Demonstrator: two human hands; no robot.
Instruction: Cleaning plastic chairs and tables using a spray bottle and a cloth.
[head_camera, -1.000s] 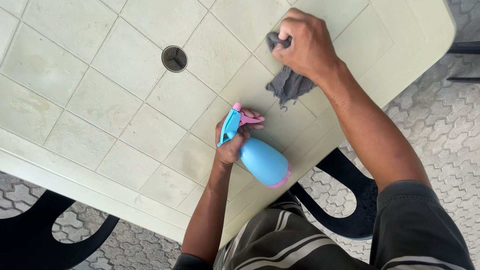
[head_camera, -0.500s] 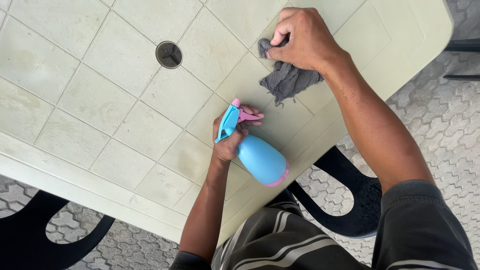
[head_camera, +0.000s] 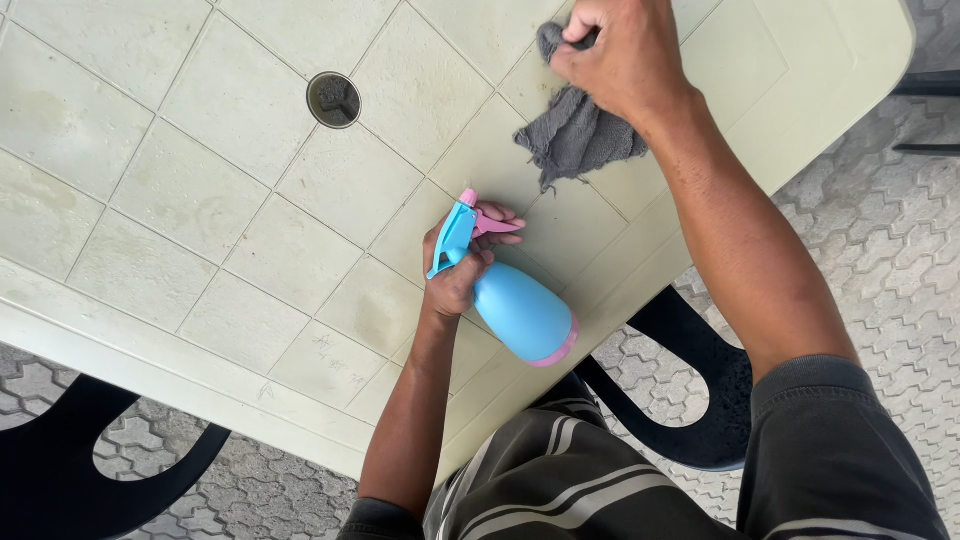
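Near frame centre, my left hand is wrapped round the neck of the blue spray bottle, fingers curled at the pink trigger. The bottle looks like light plastic, smooth and likely slick if wet, with weight that depends on fill, which I can't see; the neck under the trigger head is the sound place to hold it. Its long axis runs diagonally: pink base toward lower right, nozzle toward upper left, aimed across the cream tiled-pattern table. Up at top centre, my right hand is closed on a bunched grey cloth, which is soft, limp and compressible, and grips anywhere. Its loose end trails down-left onto the tabletop. A round hole sits upper left of the bottle; dark chairs stand below the table edge.
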